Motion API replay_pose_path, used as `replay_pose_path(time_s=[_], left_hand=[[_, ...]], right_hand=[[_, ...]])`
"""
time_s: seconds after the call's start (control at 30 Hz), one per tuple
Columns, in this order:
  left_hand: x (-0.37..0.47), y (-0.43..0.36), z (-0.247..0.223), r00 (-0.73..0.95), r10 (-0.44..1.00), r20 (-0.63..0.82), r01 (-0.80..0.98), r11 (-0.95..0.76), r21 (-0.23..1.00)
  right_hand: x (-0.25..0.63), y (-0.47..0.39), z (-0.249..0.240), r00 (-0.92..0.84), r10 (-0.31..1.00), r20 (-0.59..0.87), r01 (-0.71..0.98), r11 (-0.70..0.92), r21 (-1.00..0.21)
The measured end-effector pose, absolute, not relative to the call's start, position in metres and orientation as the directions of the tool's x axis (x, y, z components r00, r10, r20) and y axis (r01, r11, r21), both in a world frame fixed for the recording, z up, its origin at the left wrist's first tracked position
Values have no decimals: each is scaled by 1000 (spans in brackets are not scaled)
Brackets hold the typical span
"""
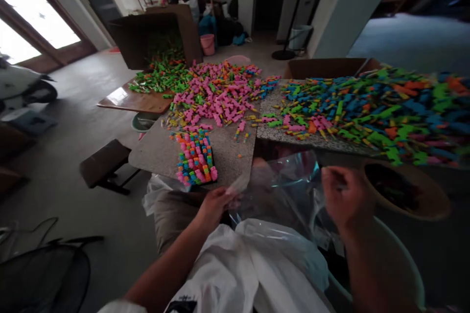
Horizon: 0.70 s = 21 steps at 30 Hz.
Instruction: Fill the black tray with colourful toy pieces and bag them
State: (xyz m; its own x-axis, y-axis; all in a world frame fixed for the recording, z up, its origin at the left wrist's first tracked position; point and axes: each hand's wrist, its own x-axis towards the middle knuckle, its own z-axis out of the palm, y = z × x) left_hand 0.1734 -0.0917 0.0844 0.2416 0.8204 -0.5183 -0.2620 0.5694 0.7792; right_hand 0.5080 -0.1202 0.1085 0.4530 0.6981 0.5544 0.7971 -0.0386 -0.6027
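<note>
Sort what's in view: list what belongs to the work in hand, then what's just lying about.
In hand:
left hand and right hand, each gripping an edge of the clear plastic bag
stacked block of coloured pieces
pink pile

Lying about:
cardboard box
pink bucket
fan stand
dark stool

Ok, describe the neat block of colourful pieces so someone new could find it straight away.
Start at the grey speckled table below the loose pink pile. At its near edge, just above the left hand, sits the neat block. Unlike the scattered heaps around it, its multicoloured pieces are packed in tidy rows.
</note>
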Motion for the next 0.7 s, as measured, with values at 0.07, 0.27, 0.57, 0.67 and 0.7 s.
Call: replay_pose_path(time_s=[0.07,0.27,0.57,0.67,0.7], left_hand=[[194,-91,89,220,846,-485,-291,532,795],[236,-91,115,271,895,-354,-386,438,812],[220,-84,175,278,956,88,-454,50,889],[205,-90,201,278,939,200,-515,-30,857],[200,-93,208,308,925,221,-513,-34,858]], right_hand=[[459,-135,124,235,810,537,766,186,-616],[379,-143,125,4,982,189,656,140,-741],[410,-116,146,-200,861,467,640,476,-604],[419,-99,147,-106,776,622,734,483,-477],[421,-92,148,-67,767,638,759,454,-466]])
